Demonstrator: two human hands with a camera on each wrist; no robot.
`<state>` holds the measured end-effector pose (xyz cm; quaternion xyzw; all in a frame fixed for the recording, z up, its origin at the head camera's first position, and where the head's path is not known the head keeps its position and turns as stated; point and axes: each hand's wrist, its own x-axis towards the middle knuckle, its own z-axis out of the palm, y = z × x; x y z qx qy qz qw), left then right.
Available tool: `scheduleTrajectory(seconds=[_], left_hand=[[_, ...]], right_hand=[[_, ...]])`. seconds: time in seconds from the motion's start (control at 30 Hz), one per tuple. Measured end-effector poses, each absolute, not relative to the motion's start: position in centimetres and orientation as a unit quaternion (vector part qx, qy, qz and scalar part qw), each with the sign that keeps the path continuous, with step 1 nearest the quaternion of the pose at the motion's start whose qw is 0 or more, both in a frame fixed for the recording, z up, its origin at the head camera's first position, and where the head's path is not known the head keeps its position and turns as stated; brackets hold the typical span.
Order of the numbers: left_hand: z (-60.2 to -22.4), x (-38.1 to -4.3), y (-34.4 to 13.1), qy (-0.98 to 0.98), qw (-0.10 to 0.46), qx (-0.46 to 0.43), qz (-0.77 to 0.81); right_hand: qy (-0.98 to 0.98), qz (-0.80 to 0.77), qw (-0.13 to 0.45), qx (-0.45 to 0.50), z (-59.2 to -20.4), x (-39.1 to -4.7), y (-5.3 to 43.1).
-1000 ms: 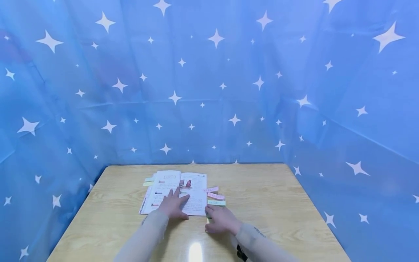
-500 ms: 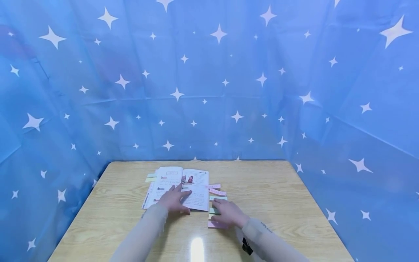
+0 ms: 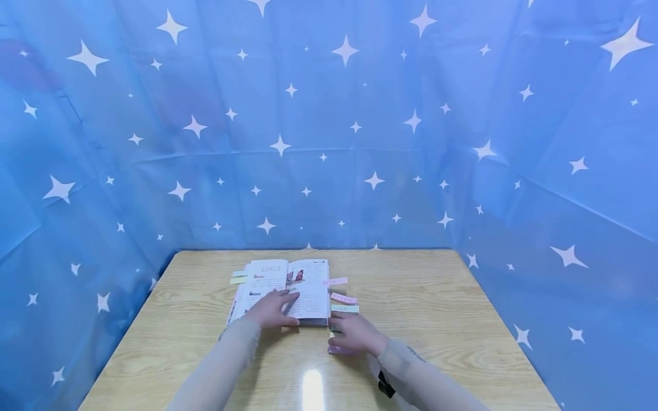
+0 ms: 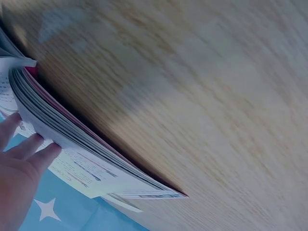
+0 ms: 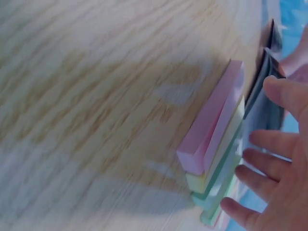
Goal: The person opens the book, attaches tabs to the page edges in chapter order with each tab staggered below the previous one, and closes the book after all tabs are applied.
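An open book (image 3: 310,305) with printed pages and a small coloured picture lies left of centre on the table. My left hand (image 3: 271,310) rests on its lower pages with fingers spread; the left wrist view shows the fingertips on the white page near the page edges. Beside the book's right edge my right hand (image 3: 356,332) is held over a row of pastel sticky-note pads (image 5: 209,127), pink, yellow and green. Its fingers are loosely extended alongside them, thumb near the book's corner. A pink strip (image 3: 338,281) sticks out from the right page, above another pink pad (image 3: 344,299) and a pale green one (image 3: 345,309).
Pale green and yellow tabs (image 3: 239,279) jut from the book's left side. The wood-grain table (image 3: 437,302) extends around the book, with a bright glare spot at the front. A blue curtain (image 3: 329,114) with white stars hangs behind and at both sides.
The head view has shifted slightly. The right page's lower edge has risen, showing a darker layer beneath, and its pink strip has moved away from the second one. The left hand stays on the book.
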<state>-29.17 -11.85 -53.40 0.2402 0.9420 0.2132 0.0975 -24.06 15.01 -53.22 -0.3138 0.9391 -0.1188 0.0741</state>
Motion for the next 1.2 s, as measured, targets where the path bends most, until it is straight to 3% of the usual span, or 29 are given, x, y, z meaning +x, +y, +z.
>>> scheduleTrajectory(seconds=[0.67, 1.2], left_hand=[[-54.0, -28.9, -12.5, 0.937, 0.056, 0.236, 0.253], [-53.3, -28.7, -12.5, 0.952, 0.038, 0.224, 0.205]], right_hand=[[0.938, -0.094, 0.102, -0.318, -53.6, -23.5, 11.5], [0.937, -0.09, 0.115, -0.318, -53.6, -23.5, 11.8]])
